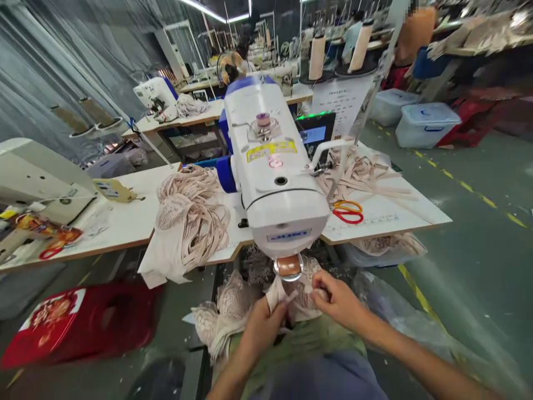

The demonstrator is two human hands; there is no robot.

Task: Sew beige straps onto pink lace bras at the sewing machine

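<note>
Just below the head of a white JUKI sewing machine, both my hands are on a beige lace bra. My left hand pinches a pale strip of its fabric between thumb and fingers. To the right, my right hand is closed at the edge of the lace, gripping the bra. More of the lace cups hang over my lap on the left. The machine's needle area is hidden behind its round front lens.
A heap of beige bras lies on the table left of the machine. Right of it are orange and red scissors and a pile of fabric straps. A red plastic stool stands on the floor at left.
</note>
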